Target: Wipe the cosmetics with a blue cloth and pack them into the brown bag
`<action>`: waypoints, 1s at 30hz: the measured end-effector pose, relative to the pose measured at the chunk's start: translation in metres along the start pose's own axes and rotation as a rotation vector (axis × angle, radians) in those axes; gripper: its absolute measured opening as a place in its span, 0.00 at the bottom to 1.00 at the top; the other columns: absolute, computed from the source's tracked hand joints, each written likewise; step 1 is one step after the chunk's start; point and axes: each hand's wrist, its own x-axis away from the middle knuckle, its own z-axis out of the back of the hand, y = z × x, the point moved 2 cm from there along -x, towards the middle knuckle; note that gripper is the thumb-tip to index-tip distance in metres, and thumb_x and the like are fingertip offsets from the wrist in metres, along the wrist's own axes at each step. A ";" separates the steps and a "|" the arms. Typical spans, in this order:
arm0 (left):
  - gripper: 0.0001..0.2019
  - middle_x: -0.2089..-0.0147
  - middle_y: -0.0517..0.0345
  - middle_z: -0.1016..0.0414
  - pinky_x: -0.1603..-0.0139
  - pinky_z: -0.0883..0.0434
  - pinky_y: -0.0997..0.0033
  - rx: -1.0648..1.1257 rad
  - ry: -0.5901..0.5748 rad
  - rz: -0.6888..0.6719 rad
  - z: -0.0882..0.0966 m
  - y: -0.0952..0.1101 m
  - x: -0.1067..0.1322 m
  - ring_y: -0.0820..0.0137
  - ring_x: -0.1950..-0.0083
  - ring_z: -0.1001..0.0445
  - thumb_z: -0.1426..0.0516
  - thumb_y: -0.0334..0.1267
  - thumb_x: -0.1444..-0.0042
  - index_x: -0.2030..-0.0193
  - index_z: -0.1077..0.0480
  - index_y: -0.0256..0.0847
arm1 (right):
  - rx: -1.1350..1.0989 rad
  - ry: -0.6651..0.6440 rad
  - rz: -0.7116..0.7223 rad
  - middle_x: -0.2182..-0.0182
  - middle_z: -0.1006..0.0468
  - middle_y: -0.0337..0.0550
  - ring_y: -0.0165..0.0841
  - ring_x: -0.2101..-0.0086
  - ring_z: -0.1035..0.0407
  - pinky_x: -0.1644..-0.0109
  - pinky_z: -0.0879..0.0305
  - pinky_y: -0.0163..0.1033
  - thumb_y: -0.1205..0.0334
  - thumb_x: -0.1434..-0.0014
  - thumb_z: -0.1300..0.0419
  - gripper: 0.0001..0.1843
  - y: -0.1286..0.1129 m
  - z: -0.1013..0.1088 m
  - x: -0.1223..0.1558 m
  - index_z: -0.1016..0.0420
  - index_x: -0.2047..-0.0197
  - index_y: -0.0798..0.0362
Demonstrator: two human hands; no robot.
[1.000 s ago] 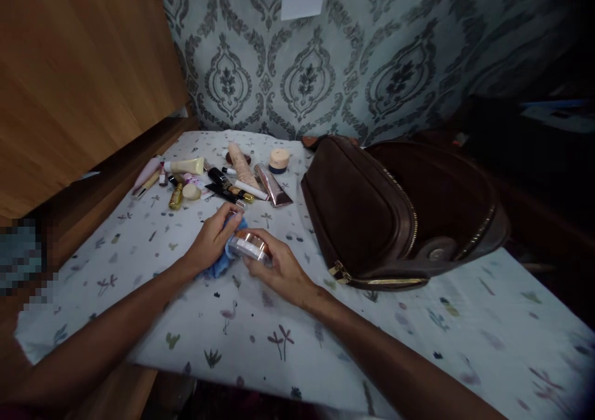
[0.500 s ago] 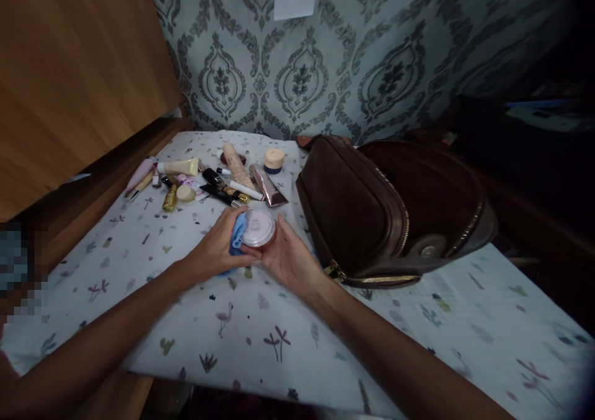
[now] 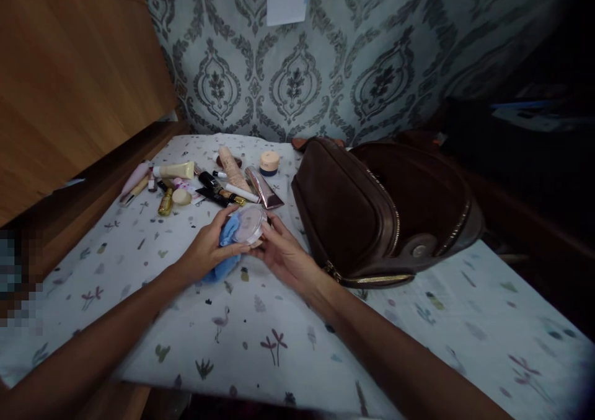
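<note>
Between my hands, above the patterned tablecloth, is a round powder compact with a clear lid, tilted toward me. My left hand is closed around a blue cloth, which it presses against the compact's left side. The fingers of my right hand grip the compact from the right, with the thumb at the lid's edge. Just beyond lie a shiny metallic tube, a white pen-like stick and a beige tube.
A brown leather bag, its zip open, stands to the right. More cosmetics lie at the back left, among them a cream tube, a small gold bottle and a round jar. A wooden cabinet borders the left side.
The compact has turned in my hands, and my right thumb has come over its lid edge. More of the blue cloth shows, hanging below my left hand. The view has shifted slightly.
</note>
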 end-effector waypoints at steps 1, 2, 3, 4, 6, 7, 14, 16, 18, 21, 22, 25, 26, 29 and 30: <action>0.42 0.45 0.48 0.25 0.44 0.29 0.56 0.003 0.000 0.001 0.000 0.001 0.000 0.52 0.43 0.27 0.39 0.56 0.47 0.31 0.47 0.40 | 0.021 0.014 0.034 0.62 0.23 0.34 0.30 0.62 0.28 0.55 0.29 0.38 0.51 0.52 0.26 0.28 0.000 0.000 0.000 0.32 0.51 0.43; 0.41 0.46 0.49 0.24 0.44 0.30 0.56 0.008 -0.001 0.003 -0.001 0.001 0.001 0.52 0.43 0.27 0.39 0.55 0.46 0.31 0.47 0.40 | 0.054 0.029 0.074 0.60 0.23 0.35 0.30 0.61 0.28 0.53 0.29 0.38 0.51 0.52 0.26 0.29 0.000 0.000 -0.001 0.32 0.50 0.43; 0.40 0.47 0.49 0.24 0.44 0.30 0.55 0.015 -0.003 0.006 -0.002 0.002 0.001 0.52 0.43 0.27 0.39 0.55 0.46 0.31 0.46 0.41 | 0.099 0.043 0.117 0.58 0.23 0.36 0.31 0.59 0.28 0.52 0.30 0.39 0.52 0.53 0.26 0.31 0.000 0.000 -0.001 0.32 0.49 0.43; 0.39 0.47 0.49 0.24 0.43 0.31 0.54 0.025 -0.005 0.012 -0.004 0.002 0.001 0.52 0.43 0.27 0.39 0.54 0.46 0.31 0.46 0.41 | 0.155 0.056 0.160 0.56 0.24 0.37 0.32 0.57 0.28 0.50 0.31 0.39 0.52 0.54 0.26 0.33 -0.001 0.001 -0.002 0.33 0.47 0.43; 0.38 0.47 0.49 0.24 0.42 0.32 0.53 0.063 -0.015 0.026 -0.007 0.001 0.001 0.52 0.42 0.27 0.38 0.52 0.46 0.32 0.45 0.42 | 0.286 0.082 0.237 0.53 0.25 0.40 0.34 0.54 0.29 0.48 0.31 0.40 0.54 0.55 0.25 0.36 -0.001 0.002 -0.004 0.34 0.45 0.44; 0.37 0.47 0.49 0.24 0.42 0.31 0.53 0.094 -0.025 0.033 -0.008 0.001 0.001 0.52 0.42 0.27 0.38 0.52 0.46 0.33 0.44 0.42 | 0.350 0.094 0.265 0.52 0.27 0.41 0.34 0.53 0.30 0.48 0.31 0.41 0.55 0.56 0.25 0.37 -0.002 0.003 -0.004 0.34 0.45 0.45; 0.36 0.49 0.52 0.22 0.44 0.27 0.55 0.399 -0.165 0.066 -0.013 0.005 0.003 0.57 0.46 0.23 0.38 0.49 0.44 0.33 0.46 0.43 | 0.756 0.198 0.518 0.48 0.32 0.44 0.38 0.52 0.31 0.51 0.28 0.45 0.54 0.54 0.27 0.36 -0.002 0.008 -0.001 0.36 0.45 0.45; 0.35 0.50 0.53 0.22 0.48 0.25 0.55 0.469 -0.175 0.098 -0.012 0.007 0.005 0.59 0.53 0.21 0.39 0.49 0.43 0.32 0.46 0.44 | 0.884 0.235 0.586 0.47 0.33 0.46 0.40 0.48 0.34 0.49 0.29 0.46 0.53 0.52 0.27 0.35 -0.004 0.009 0.001 0.35 0.44 0.45; 0.34 0.54 0.55 0.22 0.53 0.23 0.57 0.524 -0.155 0.134 -0.011 0.009 0.008 0.61 0.59 0.20 0.41 0.50 0.41 0.31 0.47 0.46 | 0.979 0.260 0.608 0.48 0.34 0.47 0.42 0.47 0.36 0.48 0.30 0.48 0.51 0.51 0.28 0.35 -0.005 0.011 0.002 0.34 0.42 0.45; 0.30 0.61 0.59 0.23 0.59 0.22 0.63 0.505 -0.089 0.136 -0.009 0.011 0.010 0.66 0.64 0.22 0.44 0.52 0.38 0.32 0.45 0.47 | 1.056 0.259 0.604 0.52 0.33 0.46 0.43 0.48 0.35 0.46 0.31 0.50 0.52 0.51 0.27 0.35 -0.005 0.013 0.002 0.32 0.41 0.45; 0.29 0.62 0.60 0.25 0.60 0.22 0.65 0.466 -0.066 0.124 -0.008 0.012 0.011 0.68 0.65 0.23 0.45 0.52 0.38 0.33 0.44 0.47 | 1.069 0.246 0.602 0.52 0.33 0.46 0.42 0.49 0.35 0.46 0.31 0.51 0.54 0.51 0.27 0.36 -0.004 0.014 0.001 0.31 0.40 0.45; 0.24 0.64 0.61 0.26 0.60 0.25 0.69 0.282 -0.005 0.044 -0.006 0.014 0.011 0.70 0.65 0.26 0.48 0.52 0.36 0.37 0.39 0.45 | 1.100 0.212 0.600 0.53 0.33 0.46 0.42 0.51 0.34 0.46 0.31 0.51 0.57 0.51 0.27 0.37 -0.002 0.015 -0.001 0.31 0.39 0.45; 0.22 0.63 0.61 0.26 0.58 0.26 0.69 0.218 0.013 0.017 -0.006 0.014 0.011 0.70 0.64 0.26 0.49 0.52 0.35 0.39 0.38 0.44 | 1.112 0.204 0.598 0.52 0.33 0.46 0.42 0.51 0.34 0.46 0.31 0.51 0.57 0.51 0.27 0.37 -0.001 0.015 -0.001 0.31 0.38 0.45; 0.19 0.64 0.61 0.26 0.56 0.29 0.68 0.074 0.070 -0.033 -0.004 0.013 0.010 0.67 0.61 0.27 0.50 0.51 0.34 0.44 0.35 0.44 | 1.136 0.186 0.586 0.53 0.32 0.47 0.42 0.51 0.34 0.45 0.31 0.51 0.58 0.51 0.27 0.38 0.000 0.013 -0.001 0.31 0.37 0.47; 0.18 0.64 0.61 0.26 0.56 0.30 0.67 0.049 0.089 -0.041 -0.003 0.012 0.009 0.67 0.60 0.27 0.50 0.51 0.34 0.45 0.34 0.43 | 1.145 0.175 0.585 0.52 0.32 0.47 0.42 0.51 0.34 0.45 0.31 0.51 0.58 0.51 0.27 0.39 0.000 0.012 -0.001 0.32 0.37 0.47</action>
